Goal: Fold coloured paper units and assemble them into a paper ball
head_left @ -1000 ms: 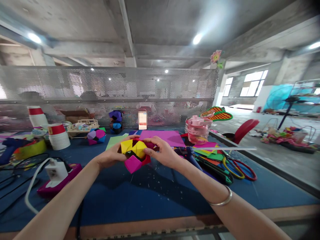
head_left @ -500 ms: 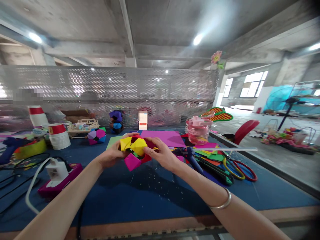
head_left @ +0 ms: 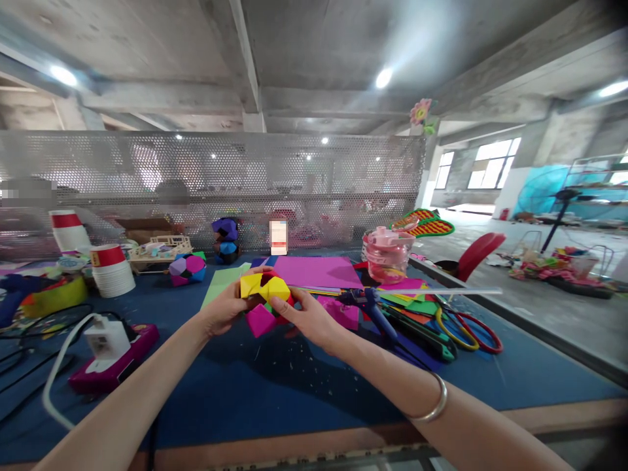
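Note:
Between my two hands is a folded paper model [head_left: 261, 320] with yellow, magenta, red and some green faces, raised over the blue table. My left hand [head_left: 226, 306] grips its left side, the fingers partly hidden behind it. From the right, my right hand [head_left: 310, 315] holds it with the thumb pressed on the yellow part; the other fingers go behind. A blue glue gun [head_left: 366, 299] with a long clear glue stick lies just right of my right hand. Past the model lies a magenta paper sheet [head_left: 318, 269].
A green-and-black cutter [head_left: 432, 335] and scissors [head_left: 483, 333] lie at the right, near a pink jug [head_left: 387, 255]. At the left are a plugged power strip [head_left: 115, 366] with cables and stacked paper cups [head_left: 112, 271]. A phone [head_left: 279, 238] and finished paper balls [head_left: 187, 268] stand behind.
My right hand has shifted slightly, its thumb moving left onto the yellow part. A magenta piece on the table beside it is now more visible. The view has turned a little.

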`<control>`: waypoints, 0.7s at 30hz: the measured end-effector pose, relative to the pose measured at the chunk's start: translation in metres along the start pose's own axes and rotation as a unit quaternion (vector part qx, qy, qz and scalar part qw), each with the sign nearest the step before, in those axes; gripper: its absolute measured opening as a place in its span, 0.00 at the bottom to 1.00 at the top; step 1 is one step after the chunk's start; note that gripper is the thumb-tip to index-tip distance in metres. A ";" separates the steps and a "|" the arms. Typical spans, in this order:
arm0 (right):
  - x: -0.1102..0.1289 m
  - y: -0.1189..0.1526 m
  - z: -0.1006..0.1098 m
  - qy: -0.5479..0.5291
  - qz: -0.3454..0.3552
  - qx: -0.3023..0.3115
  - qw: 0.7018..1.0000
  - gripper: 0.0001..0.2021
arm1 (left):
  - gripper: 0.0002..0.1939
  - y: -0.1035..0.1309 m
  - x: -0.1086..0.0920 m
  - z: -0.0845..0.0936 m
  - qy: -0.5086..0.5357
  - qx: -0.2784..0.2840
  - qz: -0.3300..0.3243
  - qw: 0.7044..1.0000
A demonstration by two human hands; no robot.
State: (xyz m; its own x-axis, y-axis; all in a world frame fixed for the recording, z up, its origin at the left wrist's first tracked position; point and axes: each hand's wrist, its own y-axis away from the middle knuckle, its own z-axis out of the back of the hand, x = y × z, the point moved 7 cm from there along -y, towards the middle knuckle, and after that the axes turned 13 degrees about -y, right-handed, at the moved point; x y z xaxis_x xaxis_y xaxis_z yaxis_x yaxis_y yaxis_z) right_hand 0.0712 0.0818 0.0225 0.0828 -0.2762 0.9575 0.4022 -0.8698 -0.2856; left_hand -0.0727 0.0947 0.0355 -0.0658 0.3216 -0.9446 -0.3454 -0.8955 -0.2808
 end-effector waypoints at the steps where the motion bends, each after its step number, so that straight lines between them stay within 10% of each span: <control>1: 0.000 0.001 -0.001 -0.016 -0.016 -0.001 1.000 0.29 | 0.34 0.000 0.000 0.000 0.002 -0.001 0.001 1.000; 9: -0.008 0.004 -0.008 -0.121 -0.090 0.004 0.988 0.26 | 0.39 -0.002 -0.015 -0.002 -0.190 -0.022 -0.101 0.976; 14: -0.013 -0.003 0.001 -0.087 -0.035 -0.022 0.995 0.30 | 0.41 0.008 -0.039 0.005 -0.460 -0.128 -0.250 0.842; 21: -0.001 -0.003 0.006 0.125 0.084 -0.056 0.987 0.22 | 0.35 0.021 -0.046 -0.016 -0.620 -0.047 -0.327 0.712</control>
State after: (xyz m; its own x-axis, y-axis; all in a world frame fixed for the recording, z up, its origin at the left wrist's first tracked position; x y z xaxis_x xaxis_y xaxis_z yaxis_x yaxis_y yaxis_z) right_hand 0.0750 0.0869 0.0224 -0.0929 -0.5004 0.8608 0.2972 -0.8391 -0.4556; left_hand -0.0621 0.0564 0.0703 -0.7155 0.6514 0.2523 -0.6211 -0.4278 -0.6567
